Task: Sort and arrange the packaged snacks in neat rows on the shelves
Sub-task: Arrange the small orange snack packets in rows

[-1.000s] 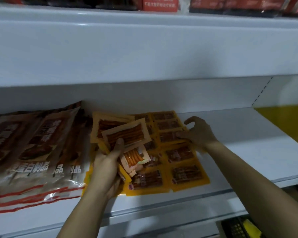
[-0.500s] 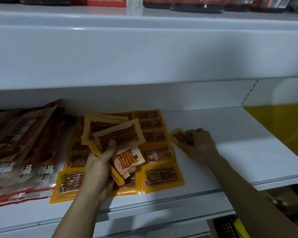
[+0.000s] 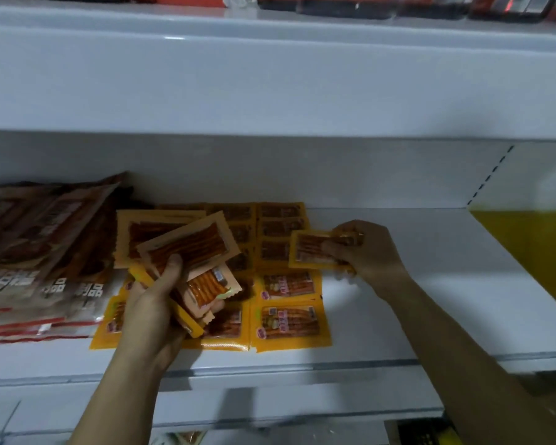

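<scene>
Several small yellow snack packets (image 3: 289, 322) lie flat in rows on the white shelf (image 3: 398, 309). My left hand (image 3: 151, 313) grips a fanned bunch of snack packets (image 3: 187, 248), pale orange and yellow ones, above the left part of the rows, thumb on top. My right hand (image 3: 371, 252) pinches one yellow packet (image 3: 312, 250) by its right end and holds it just above the shelf, at the right edge of the rows. Part of the rows is hidden under my left hand and its bunch.
Large brown snack bags (image 3: 42, 252) lie stacked on the shelf's left. The shelf above (image 3: 270, 85) overhangs, with red and dark packages (image 3: 366, 4) on top. A yellow side panel (image 3: 533, 252) closes the right end. Bare shelf surface lies right of the rows.
My right hand has taken hold of one yellow packet at the right of the rows and lifted it. My left hand kept its bunch in about the same place.
</scene>
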The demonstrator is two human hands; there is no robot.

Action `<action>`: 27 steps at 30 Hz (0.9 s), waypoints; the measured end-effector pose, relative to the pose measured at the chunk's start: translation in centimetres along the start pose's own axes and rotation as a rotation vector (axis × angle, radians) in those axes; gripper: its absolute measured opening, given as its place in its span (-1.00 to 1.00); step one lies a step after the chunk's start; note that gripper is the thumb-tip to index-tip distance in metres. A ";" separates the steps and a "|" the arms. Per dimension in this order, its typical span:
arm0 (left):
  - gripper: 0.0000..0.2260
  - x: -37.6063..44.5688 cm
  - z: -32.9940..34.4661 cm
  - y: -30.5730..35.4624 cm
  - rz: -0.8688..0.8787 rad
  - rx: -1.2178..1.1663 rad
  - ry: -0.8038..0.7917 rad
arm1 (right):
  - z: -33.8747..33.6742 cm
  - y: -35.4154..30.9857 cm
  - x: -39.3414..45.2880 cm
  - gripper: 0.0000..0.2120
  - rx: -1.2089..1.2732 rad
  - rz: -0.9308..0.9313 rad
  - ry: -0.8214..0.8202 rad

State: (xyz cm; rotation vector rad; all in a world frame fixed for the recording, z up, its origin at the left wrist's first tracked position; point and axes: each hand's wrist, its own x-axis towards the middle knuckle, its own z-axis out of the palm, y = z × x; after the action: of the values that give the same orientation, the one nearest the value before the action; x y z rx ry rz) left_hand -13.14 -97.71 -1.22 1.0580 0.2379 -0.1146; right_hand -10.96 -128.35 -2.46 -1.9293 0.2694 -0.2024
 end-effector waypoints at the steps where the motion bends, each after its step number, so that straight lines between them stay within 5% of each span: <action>1: -0.78 0.0 -0.8 0.2 0.006 -0.012 0.022 | 1.2 -0.7 0.4 -0.86 0.000 -0.035 -0.001; 3: -0.75 -0.2 -2.4 0.9 0.021 -0.021 0.038 | 4.1 -1.5 1.4 -0.92 -0.014 -0.063 -0.066; 6: -0.72 -0.4 -4.5 2.2 0.042 -0.012 0.024 | 8.4 -2.2 3.2 -0.76 -0.104 -0.052 -0.191; 9: -0.78 -0.3 -6.4 3.6 0.053 -0.032 0.017 | 11.9 -2.6 4.4 -0.55 -0.145 0.011 -0.160; 12: -0.76 0.0 -8.0 4.5 0.045 -0.056 0.015 | 14.1 -2.4 4.5 -0.67 -0.250 0.023 -0.165; 17: -0.71 0.4 -9.4 5.3 0.008 -0.073 -0.042 | 15.1 -3.2 2.6 -0.52 -0.516 -0.008 -0.087; 21: -0.74 0.8 -9.7 5.2 -0.094 -0.073 -0.111 | 16.1 -6.4 -1.0 -0.80 -0.479 -0.168 -0.038; 27: -0.76 1.4 -9.8 5.0 -0.139 0.002 -0.185 | 19.6 -10.6 -4.0 -0.95 -0.218 -0.209 -0.313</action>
State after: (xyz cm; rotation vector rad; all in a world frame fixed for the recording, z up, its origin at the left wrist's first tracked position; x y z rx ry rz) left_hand -12.14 -86.67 -1.94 1.0258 0.1440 -0.3361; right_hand -8.56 -106.03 0.22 -2.1706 -0.1245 -0.0055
